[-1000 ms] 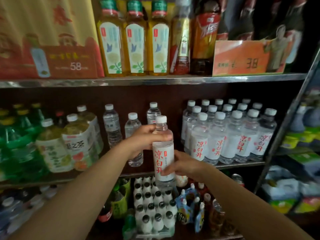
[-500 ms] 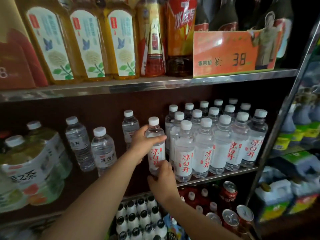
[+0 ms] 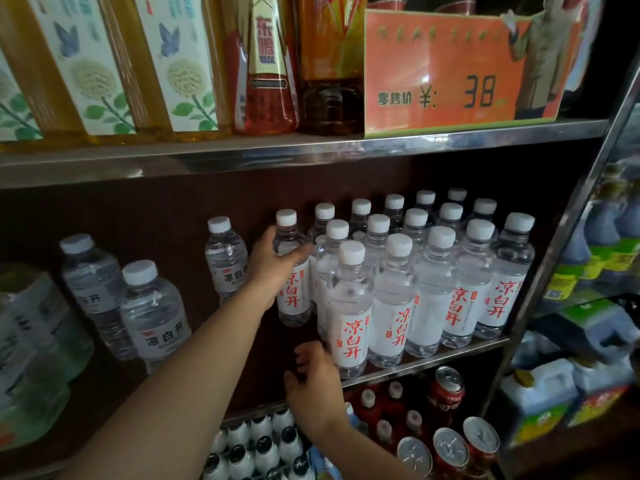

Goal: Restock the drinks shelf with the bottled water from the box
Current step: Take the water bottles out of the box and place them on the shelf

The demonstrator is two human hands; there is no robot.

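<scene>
Gripped bottle (image 3: 292, 271) in left hand (image 3: 273, 268) to seat it beside shelf (image 3: 450, 355) row; right hand (image 3: 313, 379) loose, seemingly empty, at front edge.

- Orange price card (image 3: 450, 71) marked 38, top tier, right.
- Yellow tea bottles (image 3: 104, 64) with flower labels, top left.
- Red-labelled bottle (image 3: 265, 71) beside a dark amber bottle (image 3: 330, 64).
- Red cans (image 3: 450, 445) bottom tier; black-capped white bottles (image 3: 256, 448) to their left.
- Green tea pack (image 3: 31, 358) far left.
</scene>
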